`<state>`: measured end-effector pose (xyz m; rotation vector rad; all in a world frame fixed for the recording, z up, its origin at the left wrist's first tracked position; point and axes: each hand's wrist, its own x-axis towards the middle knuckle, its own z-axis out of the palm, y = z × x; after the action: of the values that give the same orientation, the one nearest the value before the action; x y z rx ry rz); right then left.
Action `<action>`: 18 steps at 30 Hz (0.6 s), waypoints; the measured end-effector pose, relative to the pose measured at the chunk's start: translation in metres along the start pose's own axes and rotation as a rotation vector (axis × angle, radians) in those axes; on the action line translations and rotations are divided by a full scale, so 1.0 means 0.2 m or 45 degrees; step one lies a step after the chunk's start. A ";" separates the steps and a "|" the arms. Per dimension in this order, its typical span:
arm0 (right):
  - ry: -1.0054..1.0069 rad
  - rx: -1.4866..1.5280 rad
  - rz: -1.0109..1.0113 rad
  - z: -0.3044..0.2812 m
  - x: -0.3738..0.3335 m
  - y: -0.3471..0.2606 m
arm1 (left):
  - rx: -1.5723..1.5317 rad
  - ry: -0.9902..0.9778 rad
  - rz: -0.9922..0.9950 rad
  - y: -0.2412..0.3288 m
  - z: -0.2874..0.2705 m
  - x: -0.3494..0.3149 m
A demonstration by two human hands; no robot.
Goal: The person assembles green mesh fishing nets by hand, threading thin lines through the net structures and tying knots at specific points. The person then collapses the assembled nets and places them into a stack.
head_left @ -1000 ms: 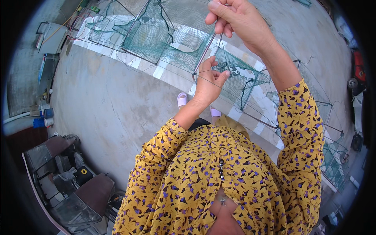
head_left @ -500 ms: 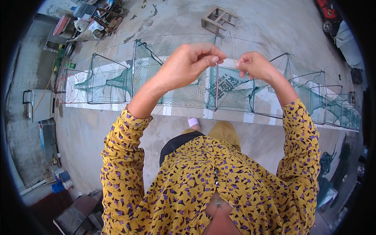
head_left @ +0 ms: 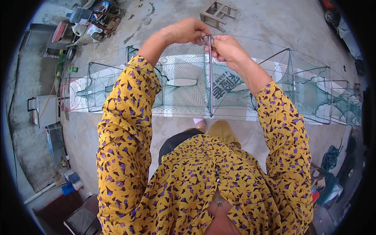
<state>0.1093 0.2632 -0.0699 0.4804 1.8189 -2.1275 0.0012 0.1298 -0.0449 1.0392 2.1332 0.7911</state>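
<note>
A long folding net trap (head_left: 182, 94) of green mesh on dark metal frames stretches from left to right in front of me. One upright frame bar (head_left: 210, 78) rises in its middle, and both my hands meet at its top end. My left hand (head_left: 186, 31) is closed, its fingertips pinched against the top corner from the left. My right hand (head_left: 227, 49) is closed too, thumb and fingers pressed together at the bar's right side. Whatever is between the fingertips is too small or hidden to make out. A thin cord (head_left: 250, 38) runs along the trap's top edge.
Beneath the trap lies a pale long board (head_left: 168, 112) with dark printing. A wooden stool (head_left: 217, 13) is on the concrete floor beyond. Clutter with a pink basin (head_left: 58, 32) fills the far left. A red wire ring (head_left: 69, 96) is at the trap's left end.
Both hands have moved up and away from me and come together at the top of the middle frame bar. Before, they were apart, with a thin line near the right fingers.
</note>
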 end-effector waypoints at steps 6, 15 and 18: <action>0.033 -0.011 -0.111 0.05 -0.11 0.04 | 0.592 0.158 0.149 0.05 0.00 -0.12; 0.054 -0.061 -0.097 0.06 -0.09 0.10 | 0.182 0.226 -0.104 0.01 0.06 -0.17; 0.066 -0.110 -0.139 0.05 -0.14 0.09 | 0.503 0.439 -0.080 0.12 0.05 -0.22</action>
<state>0.1412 0.2503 -0.0721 0.4289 1.9993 -2.1137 0.0411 0.1079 -0.0228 1.0831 2.6810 0.5596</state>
